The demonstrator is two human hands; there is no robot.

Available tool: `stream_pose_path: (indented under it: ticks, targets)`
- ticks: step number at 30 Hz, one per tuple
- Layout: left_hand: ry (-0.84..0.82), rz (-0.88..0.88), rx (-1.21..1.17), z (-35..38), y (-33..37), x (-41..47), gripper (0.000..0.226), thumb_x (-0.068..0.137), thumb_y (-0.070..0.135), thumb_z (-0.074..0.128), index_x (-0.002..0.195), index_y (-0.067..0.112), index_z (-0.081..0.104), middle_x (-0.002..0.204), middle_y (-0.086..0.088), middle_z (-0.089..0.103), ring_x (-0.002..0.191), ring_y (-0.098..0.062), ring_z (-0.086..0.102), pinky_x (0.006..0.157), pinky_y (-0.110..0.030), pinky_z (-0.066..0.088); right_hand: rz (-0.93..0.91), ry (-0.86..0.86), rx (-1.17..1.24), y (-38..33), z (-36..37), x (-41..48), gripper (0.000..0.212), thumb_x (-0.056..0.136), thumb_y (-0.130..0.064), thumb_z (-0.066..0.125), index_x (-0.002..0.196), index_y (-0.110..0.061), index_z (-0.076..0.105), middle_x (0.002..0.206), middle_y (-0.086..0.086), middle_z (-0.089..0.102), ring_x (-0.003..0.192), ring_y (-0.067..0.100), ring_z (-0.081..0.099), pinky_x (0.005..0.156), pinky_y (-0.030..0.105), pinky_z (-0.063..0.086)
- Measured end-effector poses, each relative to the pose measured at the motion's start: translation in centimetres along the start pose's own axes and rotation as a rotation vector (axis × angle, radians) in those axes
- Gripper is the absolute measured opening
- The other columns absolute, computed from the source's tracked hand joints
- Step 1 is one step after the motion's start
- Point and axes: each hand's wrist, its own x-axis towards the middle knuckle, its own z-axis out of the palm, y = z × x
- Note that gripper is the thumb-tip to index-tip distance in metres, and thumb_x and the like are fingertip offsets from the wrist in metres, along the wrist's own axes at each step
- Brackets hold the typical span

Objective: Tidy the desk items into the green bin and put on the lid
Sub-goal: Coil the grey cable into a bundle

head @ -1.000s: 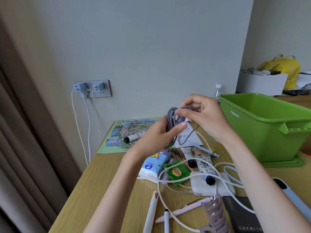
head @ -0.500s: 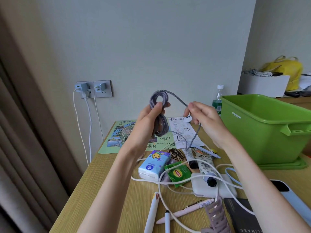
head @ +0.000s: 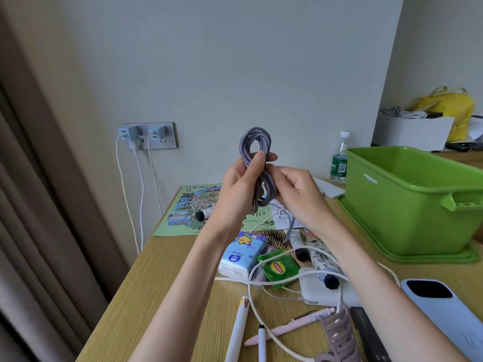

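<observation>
With the grip of left hand [head: 239,186] and right hand [head: 298,195] clenched round the coiled cable [head: 254,142], raised left of the green bin [head: 407,205] — apparently empty, standing on its lid [head: 444,258] — everything else waits on the bench [head: 162,283].

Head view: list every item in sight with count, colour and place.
braided cable: 1, grey-purple, coiled, between both hands
bin: 1, green, right on desk, standing on its lid
lid: 1, green, under bin
tissue pack: 1, blue-white, centre
tea sachet: 1, green, beside tissue pack
hairbrush: 1, black, behind tea sachet
tubes: 3, pale, black caps, two centre, one on leaflet
power bank: 1, white, centre
pens: 3, one pink, two white, front
claw clip: 1, mauve, front
phone: 1, light blue, front right
leaflet: 1, green, back
bottle: 1, clear, behind bin
left hand: 1, grips coil
right hand: 1, grips coil
</observation>
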Motion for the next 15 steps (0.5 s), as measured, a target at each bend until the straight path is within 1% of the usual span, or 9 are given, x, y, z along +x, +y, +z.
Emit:
stream_pose_path:
  ticks: [2,3,4,6,8,10,11,13,15]
  targets:
    - [0.028,-0.018,-0.005,0.0,-0.1,0.1,0.024,0.1,0.035,0.048,0.096,0.018,0.064,0.078,-0.01,0.049,0.072,-0.023,0.042,0.062,-0.034,0.034,0.009,-0.024,0.021,-0.2,-0.2,0.0,0.051,0.103,-0.027,0.043,0.07,0.013,0.041,0.056,0.004,0.026,0.048,0.009,0.023,0.046,0.029,0.021]
    - [0.042,-0.03,-0.005,0.0,-0.2,0.1,0.023,0.1,0.037,0.048,0.093,0.02,0.062,0.075,-0.008,0.049,0.069,-0.022,0.042,0.059,-0.031,0.033,0.023,-0.044,0.035,-0.2,-0.4,0.0,0.05,0.102,-0.026,0.043,0.071,0.012,0.041,0.053,-0.001,0.025,0.045,0.008,0.022,0.044,0.022,0.021]
    - [0.057,-0.042,-0.011,0.0,-0.3,0.1,0.023,0.099,0.038,0.048,0.09,0.021,0.061,0.071,-0.004,0.05,0.066,-0.021,0.043,0.057,-0.031,0.032,0.04,-0.071,0.039,-0.3,-0.6,-0.1,0.047,0.102,-0.026,0.044,0.071,0.009,0.043,0.051,-0.005,0.026,0.044,0.007,0.023,0.043,0.02,0.021]
    - [0.087,-0.06,-0.095,-0.2,-0.3,0.4,0.024,0.1,0.038,0.047,0.088,0.021,0.058,0.069,0.001,0.05,0.064,-0.018,0.044,0.058,-0.031,0.031,0.074,-0.125,0.007,-0.3,-1.4,-0.3,0.041,0.101,-0.028,0.047,0.069,-0.002,0.048,0.049,-0.008,0.03,0.045,0.008,0.026,0.045,0.02,0.023]
    - [0.119,-0.067,-0.274,-0.7,-0.2,0.9,0.026,0.1,0.035,0.045,0.085,0.018,0.056,0.071,0.004,0.055,0.066,-0.013,0.052,0.061,-0.029,0.038,0.115,-0.157,-0.041,-0.1,-2.4,-0.5,0.034,0.097,-0.031,0.054,0.07,-0.009,0.055,0.051,-0.009,0.035,0.049,0.008,0.031,0.048,0.02,0.026]
    - [0.154,-0.067,-0.413,-1.5,0.0,1.3,0.027,0.101,0.033,0.043,0.082,0.018,0.055,0.072,0.006,0.058,0.069,-0.007,0.059,0.065,-0.023,0.046,0.147,-0.153,-0.062,0.5,-3.3,-0.5,0.025,0.092,-0.022,0.062,0.073,-0.008,0.058,0.054,-0.007,0.042,0.05,0.006,0.034,0.049,0.018,0.028]
    - [0.182,-0.069,-0.438,-1.9,0.0,1.4,0.027,0.101,0.032,0.043,0.081,0.019,0.055,0.072,0.006,0.056,0.066,-0.006,0.059,0.064,-0.021,0.047,0.159,-0.142,-0.07,0.9,-3.6,-0.4,0.021,0.09,-0.017,0.065,0.073,-0.006,0.059,0.057,-0.002,0.044,0.049,0.005,0.035,0.049,0.016,0.028]
    - [0.247,-0.077,-0.438,-2.7,-0.1,1.6,0.026,0.101,0.033,0.045,0.081,0.019,0.055,0.07,0.006,0.052,0.055,-0.004,0.054,0.054,-0.018,0.043,0.195,-0.11,-0.111,1.8,-4.1,-0.4,0.02,0.087,-0.014,0.068,0.074,-0.001,0.06,0.06,0.007,0.046,0.049,0.006,0.035,0.048,0.015,0.029]
    - [0.3,-0.088,-0.422,-3.4,-0.2,1.7,0.025,0.1,0.035,0.047,0.083,0.019,0.056,0.067,0.006,0.052,0.051,-0.004,0.051,0.048,-0.016,0.041,0.234,-0.077,-0.17,2.8,-4.6,-0.5,0.021,0.085,-0.015,0.071,0.076,0.002,0.063,0.063,0.012,0.049,0.053,0.008,0.038,0.052,0.018,0.031]
